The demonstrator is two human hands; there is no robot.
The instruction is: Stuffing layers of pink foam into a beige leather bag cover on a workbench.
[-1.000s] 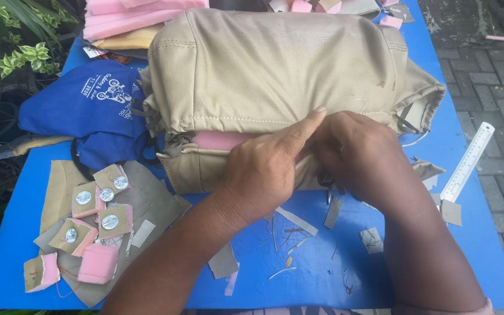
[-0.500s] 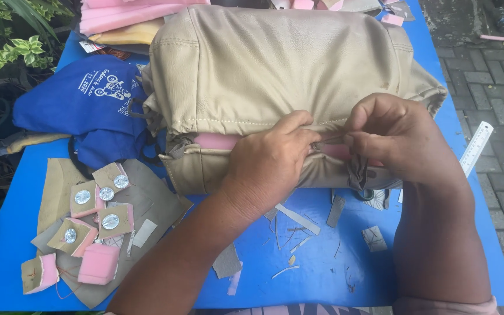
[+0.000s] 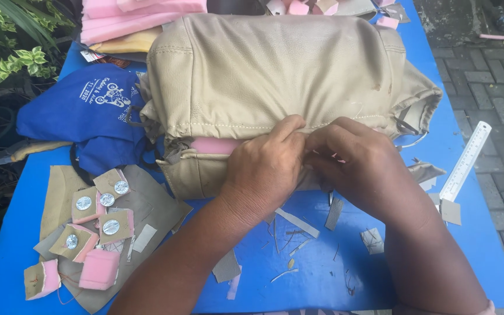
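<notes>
A beige leather cushion cover (image 3: 275, 70) stuffed with pink foam (image 3: 214, 145) lies on the blue table (image 3: 322, 274). Its near seam gapes, and the foam shows through on the left. My left hand (image 3: 266, 166) presses on that seam with fingers curled over the upper edge. My right hand (image 3: 354, 160) sits right beside it, fingers pinching the seam's leather edges together. The two hands touch at the fingertips. What lies under the fingers is hidden.
Beige pieces with round metal discs (image 3: 97, 213) and pink foam blocks (image 3: 99, 269) lie at the left. A blue cloth (image 3: 83, 114) is behind them. A white ruler (image 3: 466, 160) rests at the right edge. Scraps litter the front. Pink foam sheets (image 3: 141, 17) are stacked behind.
My right hand has dropped from its raised pinch back onto the seam and moved close to the left hand. The left hand stays on the seam, its pointing finger now curled.
</notes>
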